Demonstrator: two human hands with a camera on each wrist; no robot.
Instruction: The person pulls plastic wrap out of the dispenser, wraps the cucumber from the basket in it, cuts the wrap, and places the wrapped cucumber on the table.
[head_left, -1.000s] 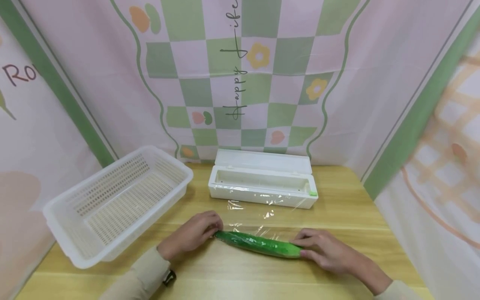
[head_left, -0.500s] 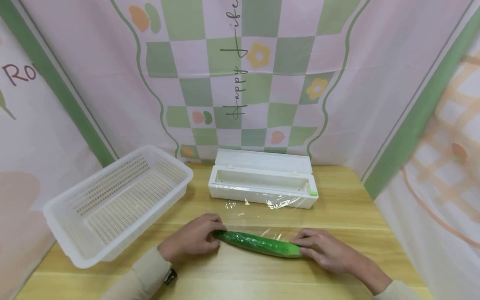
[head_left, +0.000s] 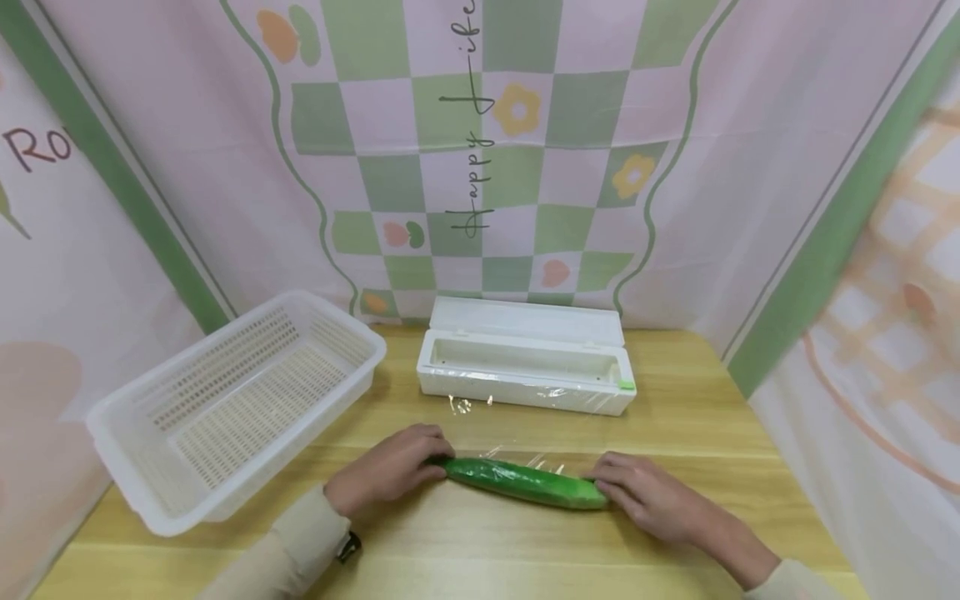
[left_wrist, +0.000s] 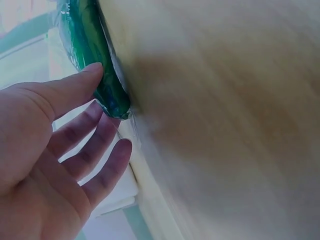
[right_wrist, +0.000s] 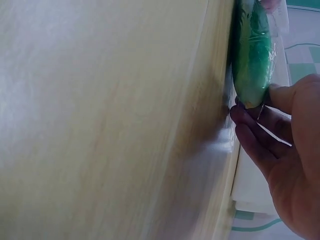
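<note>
A green cucumber [head_left: 525,483] lies crosswise on the table, with clear plastic film over its surface. My left hand [head_left: 393,467] holds its left end; in the left wrist view the thumb [left_wrist: 92,75] lies on the cucumber and fingertips reach behind its end. At the opposite end, my right hand [head_left: 648,496] grips the paler tip between thumb and fingers, seen in the right wrist view against the film-covered cucumber [right_wrist: 252,65]. Shiny clear film [head_left: 480,429] stretches from the cucumber back to a white film dispenser box [head_left: 525,396], whose lid stands raised.
A white slotted plastic basket [head_left: 360,379] stands at the left of the wooden table [head_left: 465,558]. A green clip or cutter [head_left: 626,385] sits at the box's right front corner. Patterned cloth [head_left: 517,179] hangs behind the table.
The cucumber has rolled or shifted slightly away from me and to the right. Both hands moved with it; the left fingers changed their hold at its end. Less film glare shows before the box.
</note>
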